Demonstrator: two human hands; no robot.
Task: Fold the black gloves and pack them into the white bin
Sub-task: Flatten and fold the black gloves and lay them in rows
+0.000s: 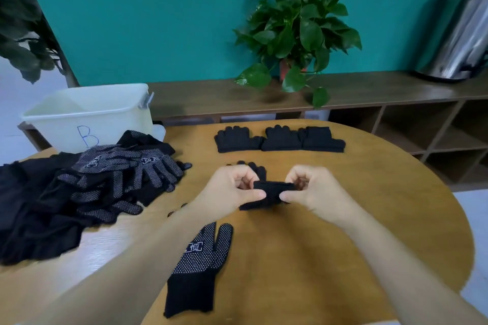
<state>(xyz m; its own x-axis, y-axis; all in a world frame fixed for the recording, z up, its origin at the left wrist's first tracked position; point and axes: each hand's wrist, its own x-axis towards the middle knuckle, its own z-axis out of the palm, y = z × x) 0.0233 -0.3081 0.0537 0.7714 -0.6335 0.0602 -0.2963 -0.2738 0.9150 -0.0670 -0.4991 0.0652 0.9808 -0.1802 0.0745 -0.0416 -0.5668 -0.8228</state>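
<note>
We have the left hand (232,187) and the right hand (311,190) both pinching one black glove (272,192) above the middle of the worktop (343,232) — each grip is narrow, thumb and curled fingers closed on an end of the cuff, which is bunched between them while the glove's fingers poke out behind the left hand. The white bin (87,111) marked B stands well apart at the far left, just behind a loose pile of unfolded gloves (111,179). Three folded gloves (280,138) lie in a row at the far edge, and a single flat glove (198,266) lies near us.

As we judge it, the fold is the weak point: the knit is soft and springy, so if either pinch loosens before the cuff is turned over, the bundle could open and fall back flat. Uneven pulling between the hands could skew the fold. Later, carrying folded gloves across the pile to the bin risks them unrolling — we cannot see into the bin.
</note>
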